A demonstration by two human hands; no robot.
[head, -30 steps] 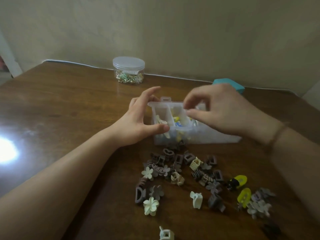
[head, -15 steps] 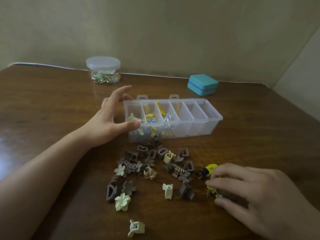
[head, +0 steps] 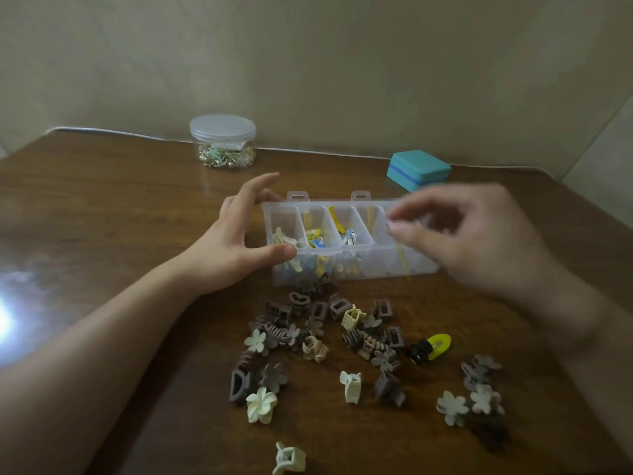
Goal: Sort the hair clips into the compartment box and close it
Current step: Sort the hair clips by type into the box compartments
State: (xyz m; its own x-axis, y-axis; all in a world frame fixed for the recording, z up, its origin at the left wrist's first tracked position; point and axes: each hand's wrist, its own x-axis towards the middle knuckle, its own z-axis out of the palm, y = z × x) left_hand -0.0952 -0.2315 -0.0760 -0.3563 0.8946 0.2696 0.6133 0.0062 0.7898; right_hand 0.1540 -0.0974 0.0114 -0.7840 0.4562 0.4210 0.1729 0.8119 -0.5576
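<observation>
The clear compartment box point(head: 373, 269) stands open on the brown table point(head: 102, 214), its left three compartments holding cream, yellow and blue clips. My left hand point(head: 233, 248) grips its left end, thumb on the front wall, fingers at the back rim. My right hand point(head: 472, 241) hovers blurred over the box's right half, thumb and forefinger pinching a thin yellow hair clip point(head: 400, 258) that hangs edge-on. Several loose brown, grey and cream clips point(head: 325, 330) lie in front of the box. Another yellow clip point(head: 438, 345) lies among them.
A lidded clear jar point(head: 222, 142) of small trinkets and a teal case point(head: 418, 169) stand near the wall at the back. More flower clips point(head: 476, 395) lie at the right front, and one cream clip point(head: 289, 459) lies near the table's front edge.
My right hand went down to the yellow clips on the table, then rose back over the box's right half holding one. The left hand stayed on the box.
</observation>
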